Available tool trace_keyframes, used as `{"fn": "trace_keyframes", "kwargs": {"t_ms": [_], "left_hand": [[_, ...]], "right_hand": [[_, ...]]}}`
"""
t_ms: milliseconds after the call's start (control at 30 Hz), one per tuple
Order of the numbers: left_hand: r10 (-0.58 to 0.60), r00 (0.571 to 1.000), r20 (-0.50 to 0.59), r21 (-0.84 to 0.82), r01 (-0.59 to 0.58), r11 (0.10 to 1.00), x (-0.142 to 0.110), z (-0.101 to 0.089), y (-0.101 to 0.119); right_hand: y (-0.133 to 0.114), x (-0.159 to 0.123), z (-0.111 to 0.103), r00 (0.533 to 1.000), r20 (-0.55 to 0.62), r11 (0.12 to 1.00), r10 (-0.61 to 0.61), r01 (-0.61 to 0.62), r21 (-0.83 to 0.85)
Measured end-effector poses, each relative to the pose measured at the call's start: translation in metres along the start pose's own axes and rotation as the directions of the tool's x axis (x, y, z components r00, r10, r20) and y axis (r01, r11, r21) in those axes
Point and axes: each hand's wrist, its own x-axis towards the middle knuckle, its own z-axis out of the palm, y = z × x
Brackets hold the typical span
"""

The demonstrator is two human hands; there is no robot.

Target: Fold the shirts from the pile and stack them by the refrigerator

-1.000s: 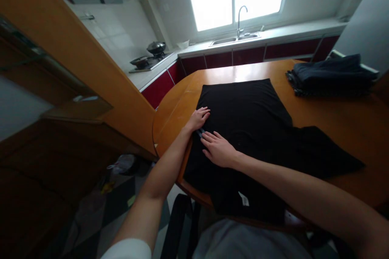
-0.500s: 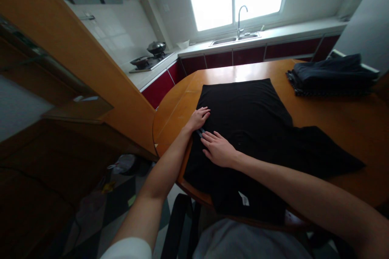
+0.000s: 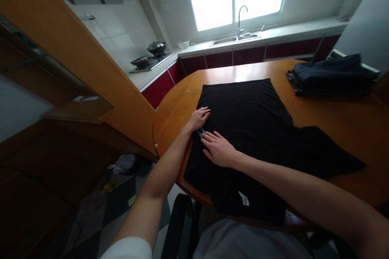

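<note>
A black shirt (image 3: 252,129) lies spread on the round wooden table (image 3: 334,109), one sleeve reaching right and its near part with a white tag hanging over the table's front edge. My left hand (image 3: 199,118) rests flat on the shirt's left edge, fingers stretched out. My right hand (image 3: 217,149) lies flat on the cloth just below it, fingers apart and pointing left. A small bluish thing shows between the two hands; I cannot make out what it is.
A folded pile of dark clothes (image 3: 331,75) sits at the table's far right. Behind are a counter with a sink and tap (image 3: 240,24), a stove with pans (image 3: 150,56), and a wooden cabinet (image 3: 75,60) at the left. Clutter lies on the floor (image 3: 121,170).
</note>
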Motion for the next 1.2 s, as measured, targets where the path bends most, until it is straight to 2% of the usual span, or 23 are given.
{"fn": "trace_keyframes", "kwargs": {"t_ms": [1200], "left_hand": [[0.012, 1.000, -0.008, -0.013, -0.012, 1.000, -0.0006, -0.0021, 0.0024]], "right_hand": [[-0.0010, 0.0002, -0.0009, 1.000, 0.004, 1.000, 0.002, -0.002, 0.011]]}}
